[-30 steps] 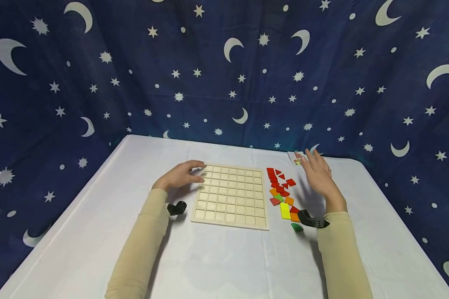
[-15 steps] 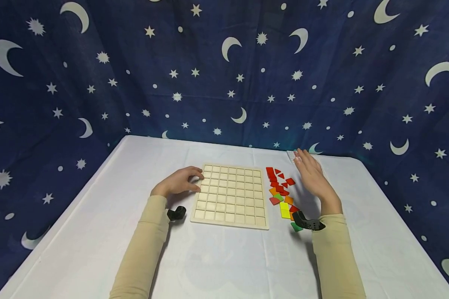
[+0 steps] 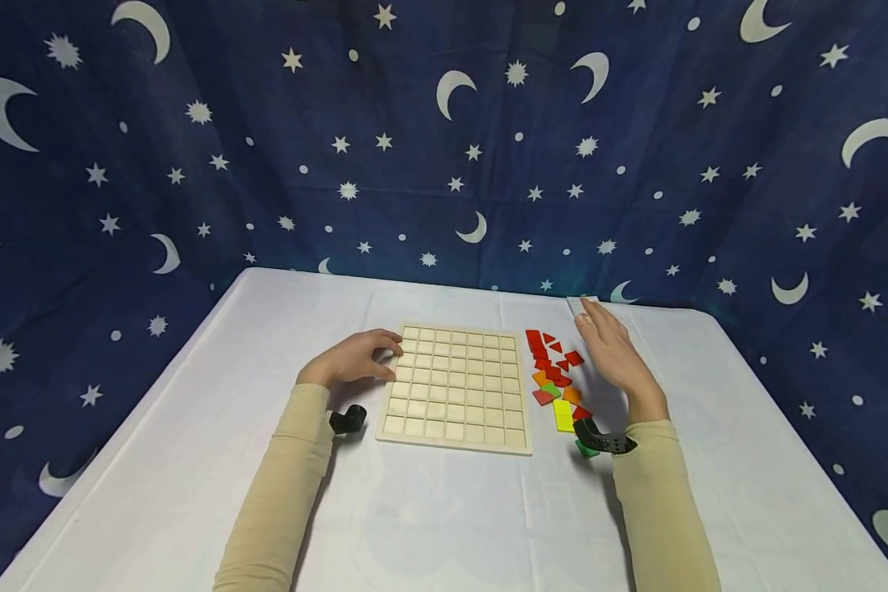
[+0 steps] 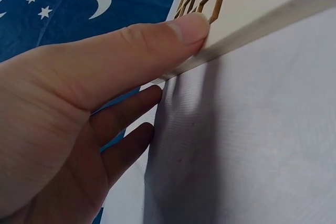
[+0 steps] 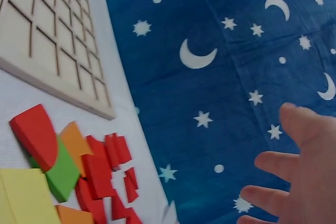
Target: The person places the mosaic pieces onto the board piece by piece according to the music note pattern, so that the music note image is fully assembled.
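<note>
Nearest, two beige sleeves (image 3: 277, 485) reached in over a white tablecloth (image 3: 414, 522), a black device (image 3: 349, 419) at the left wrist and another (image 3: 605, 439) at the right. A dark green piece (image 3: 585, 450) lay partly hidden behind the right one. Just farther, two yellow pieces (image 3: 564, 416) sat side by side, with orange, light green and red pieces (image 3: 535, 344) trailing away to the far left. Left of them, the pale gridded board (image 3: 455, 386) lay flat between the hands. The left hand (image 3: 349, 358) was loosely open at its left edge, thumb tip touching the rim. The right hand (image 3: 616, 352), open and holding nothing, had its fingers extended toward a card (image 3: 574, 306) at the far edge, partly covering it from view. Behind hung a dark blue curtain (image 3: 488, 123) of moons and stars.
</note>
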A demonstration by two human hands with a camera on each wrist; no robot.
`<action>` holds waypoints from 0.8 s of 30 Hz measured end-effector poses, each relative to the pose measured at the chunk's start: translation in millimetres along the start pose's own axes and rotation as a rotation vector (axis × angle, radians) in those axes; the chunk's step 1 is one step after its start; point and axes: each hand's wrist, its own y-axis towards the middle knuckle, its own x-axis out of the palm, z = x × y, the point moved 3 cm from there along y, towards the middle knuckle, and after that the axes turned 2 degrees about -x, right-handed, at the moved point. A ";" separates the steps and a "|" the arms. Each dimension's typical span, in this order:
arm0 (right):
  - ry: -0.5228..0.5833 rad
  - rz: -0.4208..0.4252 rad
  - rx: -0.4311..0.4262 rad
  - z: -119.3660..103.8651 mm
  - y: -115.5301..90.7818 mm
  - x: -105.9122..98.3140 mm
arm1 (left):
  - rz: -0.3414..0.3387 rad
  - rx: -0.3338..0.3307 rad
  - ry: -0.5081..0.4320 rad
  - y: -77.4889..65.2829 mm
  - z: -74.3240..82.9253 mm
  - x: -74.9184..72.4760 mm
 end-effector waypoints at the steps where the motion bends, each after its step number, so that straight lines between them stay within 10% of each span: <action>1: -0.005 0.009 0.004 1.2 2.1 1.3 | 0.000 -0.002 -0.001 -0.4 -0.3 -0.3; 8: -0.076 0.017 -0.008 10.5 22.8 13.4 | 0.004 -0.010 -0.009 -2.8 -0.8 -1.2; 24: -0.277 -0.300 -0.147 7.0 77.8 45.1 | 0.003 -0.025 -0.010 -0.2 -1.7 0.4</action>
